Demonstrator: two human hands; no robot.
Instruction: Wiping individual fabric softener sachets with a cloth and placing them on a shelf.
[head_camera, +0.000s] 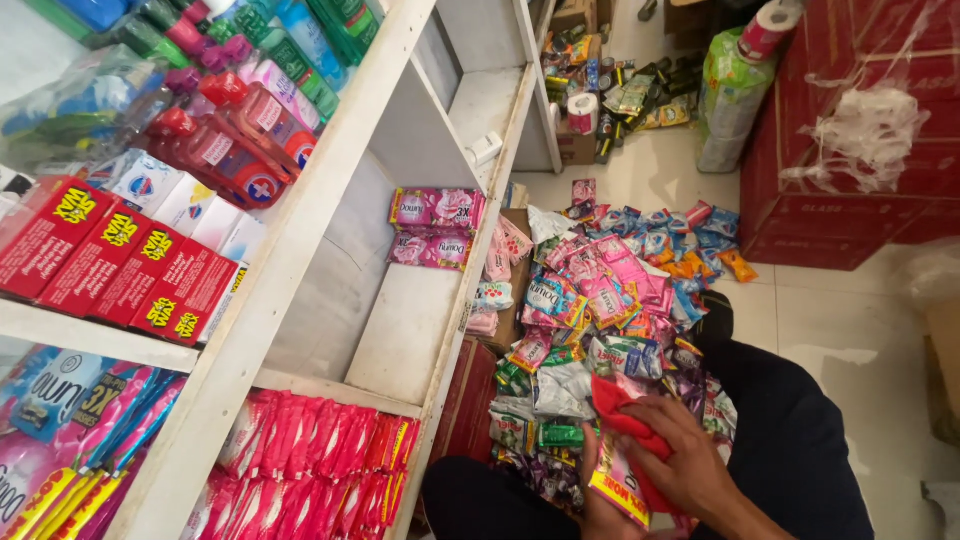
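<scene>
- Head view: the right hand is at the lower edge, fingers closed around a bunched red cloth.
- Left hand: mostly hidden beneath a pink sachet with a yellow band; it seems to support the sachet from below, but the grip cannot be told.
- Red cloth: pressed against the upper end of the pink sachet.
- Reference landmark: a heap of small, multicoloured plastic sachets on the pale tiled floor.
- Both hands: just at the near edge of the heap.
- White shelf unit: left of the heap, holding two pink refill packs.
- Red cartons: right of the heap, beyond it.
</scene>
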